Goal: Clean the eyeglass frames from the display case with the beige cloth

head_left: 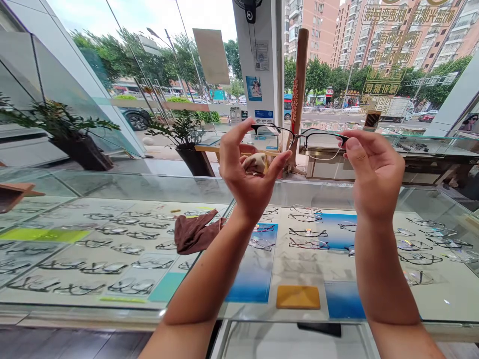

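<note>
A pair of dark half-rim eyeglasses (pixel 298 135) is held up at eye level, stretched between both hands above the glass counter. My left hand (pixel 249 184) has its index fingertip at the left end of the frame, while its thumb points up near the left lens. Tucked in that palm is a small beige cloth (pixel 255 162), partly hidden by the fingers. At the other end, my right hand (pixel 376 172) pinches the right corner of the frame between thumb and fingers. A brown cloth (pixel 196 232) lies crumpled on the counter beside my left forearm.
Many eyeglasses (pixel 129 249) sit in rows inside the glass display counter (pixel 112 187). A yellow-orange case (pixel 298 297) lies near its front edge. Beyond stand potted plants (pixel 189 134), a wooden post (pixel 299 75), another display case (pixel 430 144) and large windows onto a street.
</note>
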`<state>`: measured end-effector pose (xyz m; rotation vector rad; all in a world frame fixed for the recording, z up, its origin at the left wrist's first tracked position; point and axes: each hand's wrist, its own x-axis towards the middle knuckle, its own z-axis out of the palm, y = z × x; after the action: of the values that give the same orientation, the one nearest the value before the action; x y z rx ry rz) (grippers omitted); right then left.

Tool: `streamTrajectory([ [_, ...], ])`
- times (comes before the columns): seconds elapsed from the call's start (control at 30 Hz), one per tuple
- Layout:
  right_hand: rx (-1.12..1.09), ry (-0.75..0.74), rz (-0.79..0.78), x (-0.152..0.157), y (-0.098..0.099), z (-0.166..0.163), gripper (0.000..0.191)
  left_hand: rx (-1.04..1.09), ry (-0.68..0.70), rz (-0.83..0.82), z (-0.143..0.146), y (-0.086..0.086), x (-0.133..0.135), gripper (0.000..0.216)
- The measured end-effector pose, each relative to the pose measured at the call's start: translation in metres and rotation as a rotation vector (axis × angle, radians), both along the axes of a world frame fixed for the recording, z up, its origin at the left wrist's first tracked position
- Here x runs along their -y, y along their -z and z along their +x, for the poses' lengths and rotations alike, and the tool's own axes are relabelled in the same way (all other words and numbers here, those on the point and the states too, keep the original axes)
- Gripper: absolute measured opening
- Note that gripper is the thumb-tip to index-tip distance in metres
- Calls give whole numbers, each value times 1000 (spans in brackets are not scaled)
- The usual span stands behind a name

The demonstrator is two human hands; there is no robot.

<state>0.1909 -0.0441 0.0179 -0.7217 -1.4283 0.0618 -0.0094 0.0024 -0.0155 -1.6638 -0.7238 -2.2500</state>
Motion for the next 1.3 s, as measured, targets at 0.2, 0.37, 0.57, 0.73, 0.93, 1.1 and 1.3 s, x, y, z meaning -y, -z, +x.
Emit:
streamTrajectory([
  [0.2,-46,-120,-47,-3,0,4,26,-14,-59,25,4,0,2,70],
  [0.37,-32,-172,-81,-5,0,7,29,-8,-6,-37,4,3,4,71],
  [0.57,-66,-203,-106,-5,-1,7,27,-12,18,-30,6,2,4,69],
  [0.73,-80,-192,-94,-9,0,9,25,-50,6,9,7,2,0,64],
  [0.93,-59,-178,-56,-12,4,14,26,-48,52,40,6,1,-2,63],
  [1.1,-121,-220,-103,-9,2,14,26,26,232,12,9,0,2,68],
  [1.3,-100,-217,-129,-10,2,14,25,11,354,-36,9,-1,4,72],
])
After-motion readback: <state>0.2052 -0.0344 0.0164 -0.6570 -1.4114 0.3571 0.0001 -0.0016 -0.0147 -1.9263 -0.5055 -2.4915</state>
